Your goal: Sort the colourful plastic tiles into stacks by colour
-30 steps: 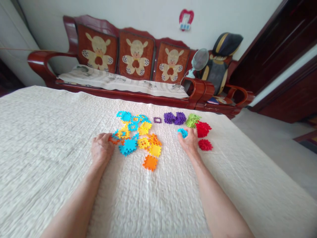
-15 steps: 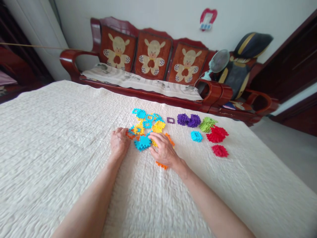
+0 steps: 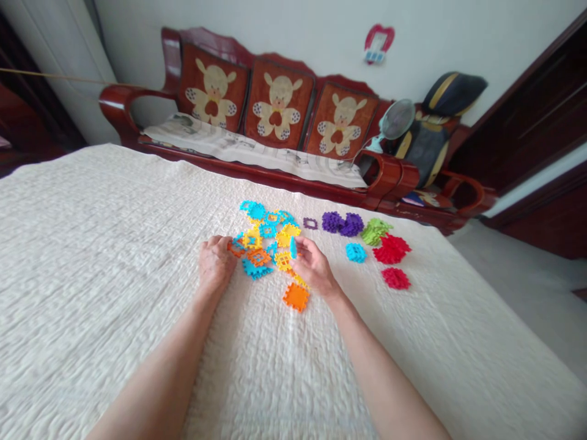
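My right hand [image 3: 315, 267] pinches a blue interlocking building tile [image 3: 293, 247], seen edge-on, above the right side of a mixed pile. My left hand [image 3: 217, 261] rests at the pile's left edge, fingers curled. Its fingertips are by an orange tile [image 3: 236, 247], and what they grip, if anything, is hidden. Between the hands lie another orange tile [image 3: 258, 256], a blue tile [image 3: 255, 269] and a yellow windowed tile [image 3: 283, 261]. A solid orange tile [image 3: 296, 297] lies flat nearer to me, below my right hand.
To the right, tiles sit grouped by colour: purple stacks [image 3: 352, 225], green [image 3: 376, 231], a blue stack [image 3: 356, 252] and red ones [image 3: 392, 249]. A single purple frame [image 3: 310, 223] lies apart. A white quilted cover [image 3: 137, 244] spreads underneath. Behind stands a wooden sofa [image 3: 257, 174].
My right hand has lifted a blue tile off the pile and moved slightly right, baring an orange tile beneath. The solid orange tile is now uncovered. My left hand stays at the pile's edge.
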Tool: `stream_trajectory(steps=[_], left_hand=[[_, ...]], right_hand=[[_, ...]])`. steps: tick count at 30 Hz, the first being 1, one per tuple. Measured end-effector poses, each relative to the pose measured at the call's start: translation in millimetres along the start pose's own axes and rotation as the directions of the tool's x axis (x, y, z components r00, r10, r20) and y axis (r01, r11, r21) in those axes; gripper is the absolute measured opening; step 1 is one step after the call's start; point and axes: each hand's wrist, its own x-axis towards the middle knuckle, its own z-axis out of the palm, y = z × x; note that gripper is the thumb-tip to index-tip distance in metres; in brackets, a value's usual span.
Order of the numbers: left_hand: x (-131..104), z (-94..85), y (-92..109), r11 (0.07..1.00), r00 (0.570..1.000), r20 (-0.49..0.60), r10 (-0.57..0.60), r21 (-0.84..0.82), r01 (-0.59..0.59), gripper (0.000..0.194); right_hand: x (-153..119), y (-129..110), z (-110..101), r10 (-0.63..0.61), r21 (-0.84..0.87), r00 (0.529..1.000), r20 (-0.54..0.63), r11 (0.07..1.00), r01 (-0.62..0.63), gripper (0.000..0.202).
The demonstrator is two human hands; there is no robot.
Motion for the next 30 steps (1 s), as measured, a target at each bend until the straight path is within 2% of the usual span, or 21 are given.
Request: stream_trajectory(steps=[2, 4, 7, 10, 15, 20, 26, 30], left_hand=[[0.1, -0.7, 0.3, 1.000, 1.000, 0.004, -0.002, -0.004, 0.002, 0.038], [0.4, -1.7, 0.6, 1.000, 1.000, 0.006, 0.000, -0.007, 0.000, 0.038], [1.0, -3.0, 0.9, 1.000, 1.000, 0.015, -0.002, -0.016, 0.002, 0.036], [1.1, -3.1, 0.7, 1.000, 1.000, 0.014, 0.003, -0.020, -0.003, 0.036], [1.1, -1.8, -1.4, 0.999, 0.999, -0.003, 0.045, -0.001, -0.045, 0.038], [2.4, -0.3, -4.0, 0.998, 0.998, 0.003, 0.063, 0.028, -0.063, 0.041], [0.9, 1.8, -5.5, 0.999, 0.999, -0.008, 0.052, 0.014, -0.052, 0.042], [-1.0, 1.3, -5.5, 0.999, 0.999, 0.005, 0.032, 0.011, -0.032, 0.044]], right_hand=[[-8.8, 3.7, -13.9, 0.146, 0.236, 0.989, -0.014, 0.962, -0.138, 0.054], [-16.9, 6.6, -23.1, 0.222, 0.374, 0.975, -0.020, 0.906, -0.199, 0.060], [-23.2, 8.4, -29.8, 0.240, 0.436, 0.970, -0.040, 0.877, -0.200, 0.063], [-21.8, 10.5, -35.9, 0.203, 0.447, 0.977, -0.065, 0.881, -0.154, 0.058], [-17.0, 21.6, -54.2, 0.129, 0.346, 0.978, -0.164, 0.936, -0.065, 0.053], [-16.6, 29.7, -67.6, 0.093, 0.216, 0.981, -0.172, 0.975, -0.054, 0.061], [-18.1, 32.6, -66.6, 0.039, 0.028, 0.988, -0.147, 0.999, -0.036, 0.054], [-19.2, 38.7, -64.7, 0.029, -0.072, 0.985, -0.170, 0.997, -0.041, 0.051]])
